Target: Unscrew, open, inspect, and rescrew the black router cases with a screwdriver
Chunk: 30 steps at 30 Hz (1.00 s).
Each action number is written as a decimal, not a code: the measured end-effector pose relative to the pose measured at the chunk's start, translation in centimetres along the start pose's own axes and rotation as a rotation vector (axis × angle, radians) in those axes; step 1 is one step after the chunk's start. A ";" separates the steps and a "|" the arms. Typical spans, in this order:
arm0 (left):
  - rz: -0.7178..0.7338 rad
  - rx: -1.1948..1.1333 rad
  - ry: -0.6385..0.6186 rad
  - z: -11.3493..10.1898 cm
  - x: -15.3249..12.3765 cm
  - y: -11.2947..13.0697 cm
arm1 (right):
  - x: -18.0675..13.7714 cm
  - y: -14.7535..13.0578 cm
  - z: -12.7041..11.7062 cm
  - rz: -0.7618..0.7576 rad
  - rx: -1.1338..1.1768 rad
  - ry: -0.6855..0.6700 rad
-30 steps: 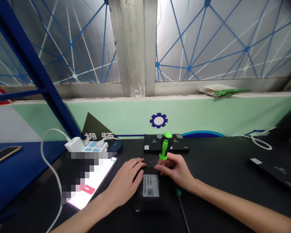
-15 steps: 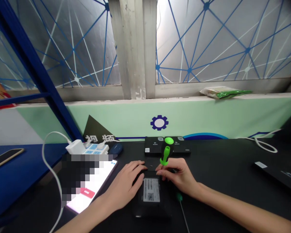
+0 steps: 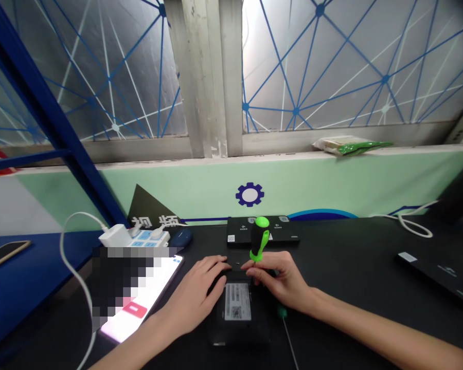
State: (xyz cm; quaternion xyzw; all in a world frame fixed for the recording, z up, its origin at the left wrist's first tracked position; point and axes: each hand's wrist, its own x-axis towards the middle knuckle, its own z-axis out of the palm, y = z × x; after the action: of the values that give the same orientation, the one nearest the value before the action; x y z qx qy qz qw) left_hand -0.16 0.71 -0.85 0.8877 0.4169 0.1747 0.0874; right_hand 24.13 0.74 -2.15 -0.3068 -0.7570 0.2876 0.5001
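A black device [image 3: 239,334] with a white printed label [image 3: 237,302] lies on the black table in front of me. My left hand [image 3: 198,288] is spread over its left edge, fingers stretched out and touching it. My right hand [image 3: 280,275] pinches the lower end of a black and green screwdriver [image 3: 259,239], held nearly upright over the device's far right part. The screwdriver's tip is hidden behind my fingers. A tiny metal piece, perhaps a screw [image 3: 237,263], shows between my two hands. Just right of the device lies a second screwdriver with a green handle [image 3: 282,311], partly under my right hand.
Black flat boxes [image 3: 289,237] stand at the back by the wall. Another black box [image 3: 434,275] lies at the right. To the left are a lit phone [image 3: 129,313], a power strip [image 3: 148,239] with white plugs, a white cable [image 3: 75,275] and a dark blue rounded object [image 3: 181,238].
The screwdriver has turned about its axis: the bright green part of its handle now faces right instead of toward me. My left hand stays in place. The whole view has shifted slightly.
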 end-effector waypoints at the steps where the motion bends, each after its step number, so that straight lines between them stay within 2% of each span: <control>1: 0.001 -0.001 -0.004 0.0 0.0 0.0 | 0.0 0.0 -0.1 0.002 -0.003 -0.008; 8: -0.002 -0.012 -0.031 -0.1 0.1 0.0 | -0.1 0.0 -0.2 0.011 -0.041 -0.046; 13: -0.002 -0.004 -0.023 0.0 0.0 -0.1 | -0.2 0.0 0.0 0.000 -0.042 -0.003; 18: -0.015 0.001 -0.031 0.1 0.0 -0.3 | -0.2 0.6 0.2 0.087 0.009 0.048; 30: 0.000 -0.010 -0.019 0.1 -0.1 -0.3 | -0.5 0.9 0.2 0.136 0.061 0.056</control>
State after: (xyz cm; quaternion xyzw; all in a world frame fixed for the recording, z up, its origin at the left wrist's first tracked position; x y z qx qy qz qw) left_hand -0.39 0.84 -1.07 0.8888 0.4154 0.1683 0.0958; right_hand 24.22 0.91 -3.14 -0.3500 -0.7109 0.3353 0.5096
